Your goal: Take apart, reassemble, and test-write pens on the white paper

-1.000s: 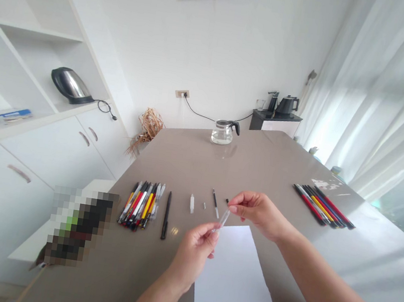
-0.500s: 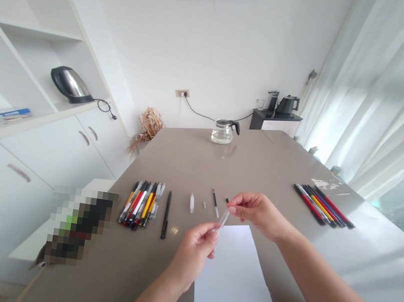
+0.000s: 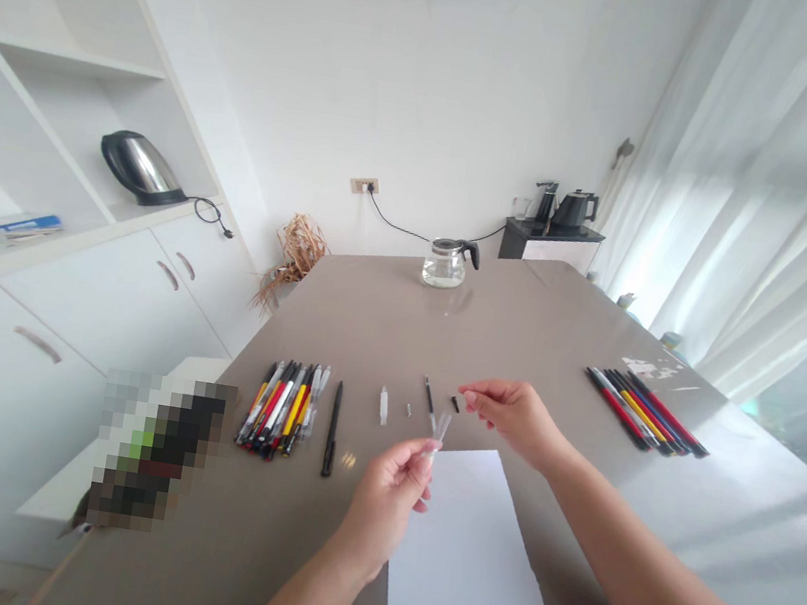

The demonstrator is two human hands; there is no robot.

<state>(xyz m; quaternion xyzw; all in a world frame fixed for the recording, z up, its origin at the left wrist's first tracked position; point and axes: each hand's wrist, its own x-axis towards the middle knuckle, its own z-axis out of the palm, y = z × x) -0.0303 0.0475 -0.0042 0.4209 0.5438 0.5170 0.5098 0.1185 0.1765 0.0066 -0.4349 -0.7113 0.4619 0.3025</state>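
Note:
My left hand (image 3: 396,483) pinches a clear plastic pen barrel (image 3: 443,427), its open end pointing up and away from me. My right hand (image 3: 505,411) hovers just right of the barrel, apart from it. Its thumb and fingertips are pressed together; whatever is between them is too small to make out. Beyond the barrel lie a pen refill (image 3: 429,397) with a dark upper part and a small black pen part (image 3: 455,404). A short silver piece (image 3: 409,410) and a whitish translucent pen part (image 3: 383,406) lie to their left. Beneath my hands is a white paper sheet (image 3: 477,566).
Left on the table (image 3: 361,327) are a black pen (image 3: 333,429) and a bundle of several mixed pens (image 3: 281,411). Another row of several pens (image 3: 645,411) lies at the right. A glass pot (image 3: 443,266) stands at the far edge.
My right hand has come away from the top of the clear barrel. My left hand still holds the barrel, now slightly lower. The loose parts on the table have stayed put.

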